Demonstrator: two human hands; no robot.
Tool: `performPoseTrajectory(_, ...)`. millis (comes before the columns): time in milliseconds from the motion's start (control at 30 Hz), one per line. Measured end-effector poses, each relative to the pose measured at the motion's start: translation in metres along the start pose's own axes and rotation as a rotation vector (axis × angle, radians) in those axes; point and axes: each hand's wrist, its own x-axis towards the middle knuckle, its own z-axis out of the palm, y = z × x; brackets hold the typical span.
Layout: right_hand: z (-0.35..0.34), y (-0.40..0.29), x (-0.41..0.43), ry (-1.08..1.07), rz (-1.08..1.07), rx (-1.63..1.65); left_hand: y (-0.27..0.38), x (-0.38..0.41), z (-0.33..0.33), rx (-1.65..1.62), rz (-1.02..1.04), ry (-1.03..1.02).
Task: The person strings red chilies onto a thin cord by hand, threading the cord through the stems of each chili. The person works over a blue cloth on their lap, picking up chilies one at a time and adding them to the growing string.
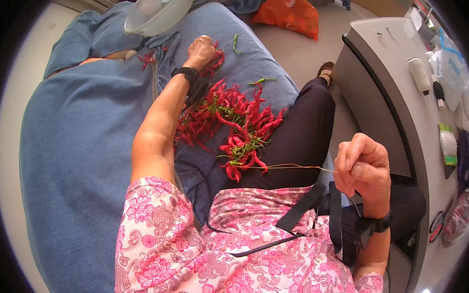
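Note:
My left hand (201, 51), its fingers curled, is at a small pile of red chili peppers (215, 63) on the blue cloth; its fingertips are hidden, so a grip cannot be told. On the right, my right hand (361, 166) pinches a thin thread (294, 166). That thread runs left to a string of red chili peppers with green stems (249, 126), which lies curved over the blue cloth and against my dark-trousered leg. A green chili pepper (236, 43) lies beyond the small pile, and another (261, 81) lies between the pile and the string.
Blue cloth (81, 153) covers the bed-like surface. A translucent plastic basin (160, 16) stands at its far end, near an orange plastic bag (289, 12) on the floor. The grey table (394, 41) at right holds a thread spool (419, 75), scissors (436, 226) and plastic bags.

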Motion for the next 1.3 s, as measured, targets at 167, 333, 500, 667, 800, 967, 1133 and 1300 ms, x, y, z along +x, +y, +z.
performPoseTrajectory(167,0.000,0.002,0.000,0.024,0.007,-0.020,-0.008,0.003,-0.006,-0.115,-0.027,0.019)
performPoseTrajectory(333,-0.003,0.000,-0.002,0.053,0.013,-0.026,-0.013,-0.011,-0.037,-0.698,0.061,0.051)
performPoseTrajectory(500,-0.005,0.004,0.002,0.013,-0.022,-0.028,0.016,-0.069,-0.089,-1.262,-0.074,-0.056)
performPoseTrajectory(667,-0.006,0.005,0.002,0.015,-0.013,-0.039,0.058,-0.131,-0.124,-1.553,-0.002,-0.178)
performPoseTrajectory(800,-0.009,0.006,0.001,0.043,0.007,-0.057,0.089,-0.176,-0.137,-1.691,-0.014,-0.280)
performPoseTrajectory(967,-0.014,0.013,0.001,0.084,-0.052,-0.082,0.117,-0.215,-0.125,-1.826,0.095,-0.513)
performPoseTrajectory(1133,-0.020,0.013,0.003,0.127,-0.070,-0.102,0.147,-0.246,-0.115,-1.848,0.157,-0.559)
performPoseTrajectory(1300,-0.022,0.014,0.003,0.110,-0.090,-0.109,0.168,-0.256,-0.111,-1.833,0.094,-0.566)
